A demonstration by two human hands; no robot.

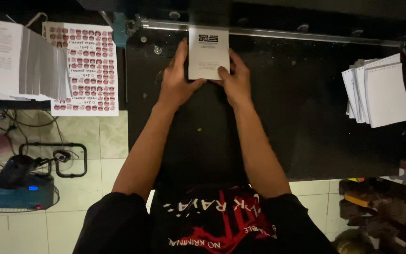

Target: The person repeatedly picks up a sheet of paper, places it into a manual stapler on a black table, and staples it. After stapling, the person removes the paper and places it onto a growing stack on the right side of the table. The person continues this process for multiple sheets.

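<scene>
A broad black surface (306, 117) fills the middle of the view, with a metal rail (306, 36) along its far edge. On a lower stand to the left sit a fanned stack of white sheets (19, 61) and, beside it, a printed sheet of small red pictures (88, 70). Well to the right lies a pile of hole-punched white pads (381, 91). Nothing lies between these and the hands. At the far edge, against the rail, a small white booklet (207, 54) lies flat; the left hand (177, 82) and right hand (236, 80) flank it, fingers (223, 72) pressed on its edges and lower corners.
</scene>
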